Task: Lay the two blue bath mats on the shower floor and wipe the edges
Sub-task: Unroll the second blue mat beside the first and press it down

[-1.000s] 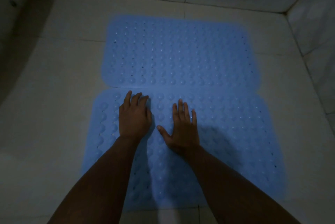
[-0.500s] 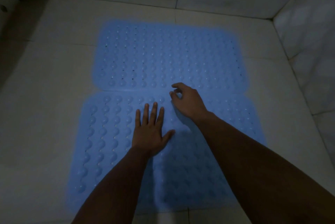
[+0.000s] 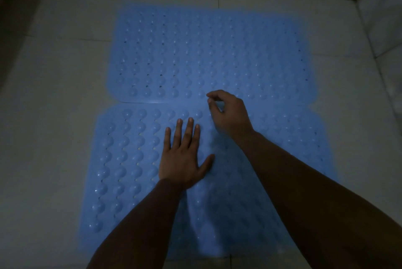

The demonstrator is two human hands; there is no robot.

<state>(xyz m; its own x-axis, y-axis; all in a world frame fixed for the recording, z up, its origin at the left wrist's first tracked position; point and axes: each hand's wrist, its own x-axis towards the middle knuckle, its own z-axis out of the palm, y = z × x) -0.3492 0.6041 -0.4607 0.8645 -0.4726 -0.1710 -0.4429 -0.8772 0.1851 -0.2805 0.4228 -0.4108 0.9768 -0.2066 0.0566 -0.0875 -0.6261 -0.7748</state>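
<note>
Dim room, low light, pale tiled shower floor (image 3: 54, 116) with thin grout lines, tiled walls (image 3: 380, 18) rising at the far side and the right side, meeting in a corner beyond the far mat's right end. Two blue bath mats lie flat on the floor, long edges meeting in a seam. Far mat (image 3: 217, 51) sits toward the back wall, studded with round bumps and small drain holes. Near mat (image 3: 121, 160) lies on the person's side of that seam, shifted a bit to the left of the far mat, same bumpy texture, bare floor showing all round both. Left hand (image 3: 182, 160) is released, palm down and fingers spread flat on the near mat, just short of the seam. Right hand (image 3: 228, 112) is right of the left hand, over the seam, fingers curled with thumb and forefinger drawn together at the far mat's near edge; cannot tell whether that grip actually has the mat edge pinched or is just closed above it. Both bare forearms reach in from the near mat's front edge, casting soft shadow on it.
</note>
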